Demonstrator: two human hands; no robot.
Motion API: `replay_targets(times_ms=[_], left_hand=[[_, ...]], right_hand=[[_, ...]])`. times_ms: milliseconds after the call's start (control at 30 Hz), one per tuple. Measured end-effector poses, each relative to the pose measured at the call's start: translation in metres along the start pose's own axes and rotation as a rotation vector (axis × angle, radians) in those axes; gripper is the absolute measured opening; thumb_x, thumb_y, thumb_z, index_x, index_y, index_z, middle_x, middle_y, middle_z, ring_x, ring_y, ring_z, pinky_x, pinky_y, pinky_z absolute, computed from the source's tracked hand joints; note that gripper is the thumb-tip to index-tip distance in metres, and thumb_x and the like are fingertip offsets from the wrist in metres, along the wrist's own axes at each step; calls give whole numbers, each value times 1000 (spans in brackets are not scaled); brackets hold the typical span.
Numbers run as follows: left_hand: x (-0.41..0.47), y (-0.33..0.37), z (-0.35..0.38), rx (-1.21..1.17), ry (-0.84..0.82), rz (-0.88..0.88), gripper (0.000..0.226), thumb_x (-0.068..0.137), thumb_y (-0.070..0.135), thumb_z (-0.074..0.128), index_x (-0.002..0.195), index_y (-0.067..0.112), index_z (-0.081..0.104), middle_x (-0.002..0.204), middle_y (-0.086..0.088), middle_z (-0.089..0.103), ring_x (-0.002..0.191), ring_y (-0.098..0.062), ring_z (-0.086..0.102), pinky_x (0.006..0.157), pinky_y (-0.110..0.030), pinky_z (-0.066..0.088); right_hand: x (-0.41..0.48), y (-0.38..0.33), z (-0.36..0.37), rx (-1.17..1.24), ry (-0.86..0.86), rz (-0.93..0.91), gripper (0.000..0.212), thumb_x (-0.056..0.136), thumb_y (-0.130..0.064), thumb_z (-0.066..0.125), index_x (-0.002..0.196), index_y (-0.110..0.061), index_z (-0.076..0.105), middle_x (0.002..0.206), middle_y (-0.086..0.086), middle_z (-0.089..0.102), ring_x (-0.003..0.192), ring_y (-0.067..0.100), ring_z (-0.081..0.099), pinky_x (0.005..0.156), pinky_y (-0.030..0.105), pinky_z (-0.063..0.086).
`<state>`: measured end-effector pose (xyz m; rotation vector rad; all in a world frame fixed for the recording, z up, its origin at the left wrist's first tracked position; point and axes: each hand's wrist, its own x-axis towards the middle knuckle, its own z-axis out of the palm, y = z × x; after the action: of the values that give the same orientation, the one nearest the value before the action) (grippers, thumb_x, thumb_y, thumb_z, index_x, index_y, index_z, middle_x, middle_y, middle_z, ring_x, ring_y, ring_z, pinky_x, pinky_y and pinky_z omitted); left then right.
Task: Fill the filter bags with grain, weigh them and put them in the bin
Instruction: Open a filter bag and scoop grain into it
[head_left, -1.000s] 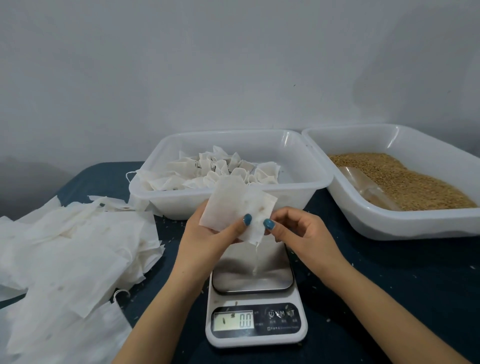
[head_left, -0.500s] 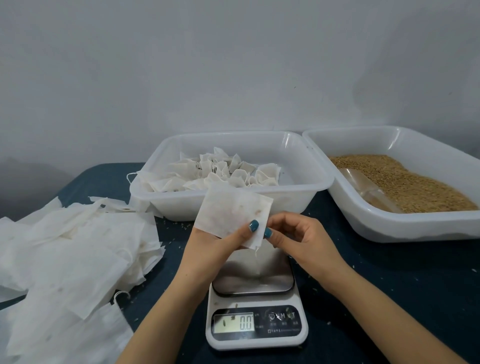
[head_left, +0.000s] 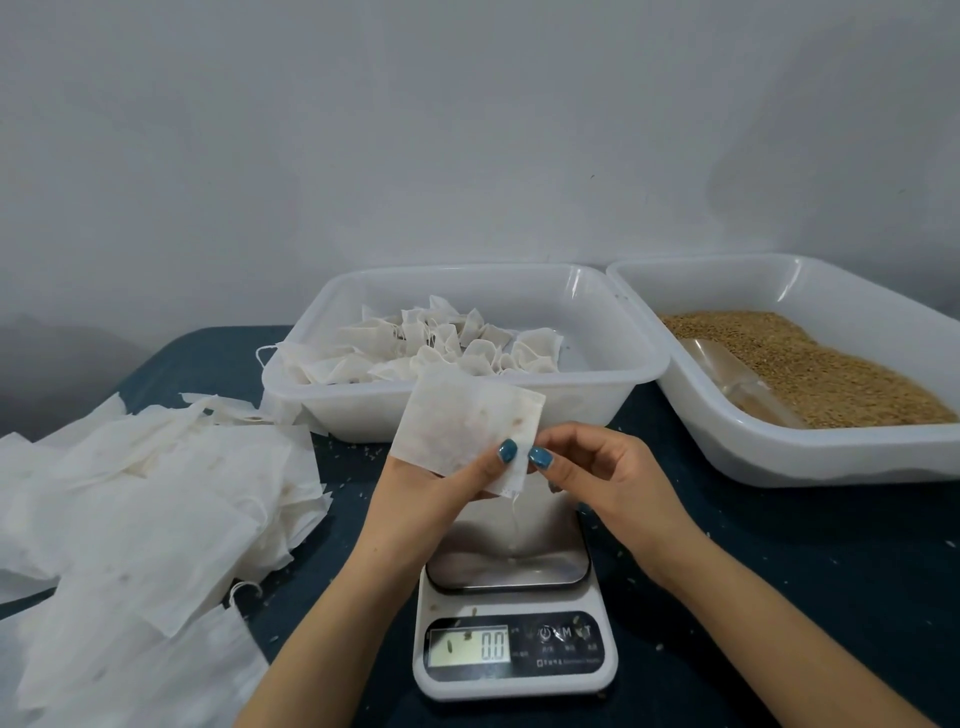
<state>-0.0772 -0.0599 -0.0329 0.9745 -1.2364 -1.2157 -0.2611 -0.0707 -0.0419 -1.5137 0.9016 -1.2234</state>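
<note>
Holds a flat filter bag (head_left: 462, 426) in the air, above the far edge of the scale (head_left: 514, 675) and in front of the near wall of the bin (head_left: 597, 400). Grips it with the left hand (head_left: 436, 488): thumb curled over the lower right part of the paper, fingers hidden behind. Pinches the same lower right edge with the right hand (head_left: 602, 483), thumb and forefinger closed on the paper, the other fingers loosely curled beneath. Lets a thin string (head_left: 514, 519) dangle from the bag's lower corner toward the steel plate (head_left: 509, 558); hard to say whether touching it. Looks flat and probably empty, though flecked with a few brownish specks. Shows 0.0 on the display (head_left: 467, 647), under a few stray grains (head_left: 449, 646). Behind, inside the white bin, a heap of filled bags (head_left: 431, 348), bunched toward the left and middle. Just right of that bin, rims about touching, a second white tray (head_left: 779, 460) of brown grain (head_left: 821, 369) with a clear scoop (head_left: 748, 387) half sunk in it. On the left of the dark blue table (head_left: 805, 571), well apart from the tray, a loose spread of flat empty bags (head_left: 156, 493).
</note>
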Motion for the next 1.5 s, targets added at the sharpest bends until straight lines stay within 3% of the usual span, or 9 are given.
replay_targets(times_ms=[433,567,667,833,1067,1167,1300,1400,1500], left_hand=[[0,-1,3,28,2,-4,46,68,25,80,113,22,67,103,2,76,96,-14,73,70,-23,58],[-1,-3,4,56,-3,0,39,67,27,81,104,24,70,98,4,77,91,-11,73,66,-19,57],[0,-1,3,60,36,26,25,72,33,76,95,23,73,90,2,78,83,-12,74,63,-19,57],[5,3,-5,112,152,64,36,79,44,68,106,21,70,98,0,76,94,-20,72,81,-37,58],[5,2,-8,66,150,80,35,79,37,68,105,13,67,94,-8,76,83,-18,72,71,-25,58],[4,3,-7,68,133,93,35,80,35,68,106,11,67,94,-7,76,83,-13,71,69,-20,55],[5,2,-4,92,121,101,41,76,38,70,106,11,66,95,-3,76,84,-11,71,67,-18,53],[5,1,-3,70,118,80,43,74,35,72,109,9,64,97,-6,76,87,-16,73,67,-21,54],[5,2,-4,41,113,49,45,74,31,72,112,8,61,95,-6,76,80,-15,72,61,-22,54]], right_hand=[[-1,-1,-1,17,12,-11,21,77,-24,67,94,-12,71,78,-12,72,68,-5,61,63,11,47],[0,0,0,11,27,-22,23,77,-23,69,94,-8,69,81,-5,71,69,1,61,66,16,49],[1,1,-2,11,70,-21,13,83,-10,70,95,-9,65,79,-2,72,69,4,64,65,16,50],[1,4,-6,-40,119,-17,18,90,-2,65,91,-12,50,72,6,69,63,9,62,57,12,45],[1,7,-5,-257,117,-123,17,93,-13,63,96,-28,70,89,-5,73,81,14,68,70,20,54],[0,6,-4,-291,111,-126,19,97,-31,57,101,-24,74,95,-8,73,87,10,68,76,20,53],[-3,3,-3,-319,167,-191,42,93,-56,47,87,-23,71,86,-7,57,76,10,56,66,16,44],[-4,0,-3,-463,209,-297,28,86,-51,66,82,-23,71,86,-9,51,72,14,52,58,21,43],[-4,-3,-3,-455,264,-417,28,85,-42,67,70,-19,63,85,-6,52,68,19,50,53,33,43]])
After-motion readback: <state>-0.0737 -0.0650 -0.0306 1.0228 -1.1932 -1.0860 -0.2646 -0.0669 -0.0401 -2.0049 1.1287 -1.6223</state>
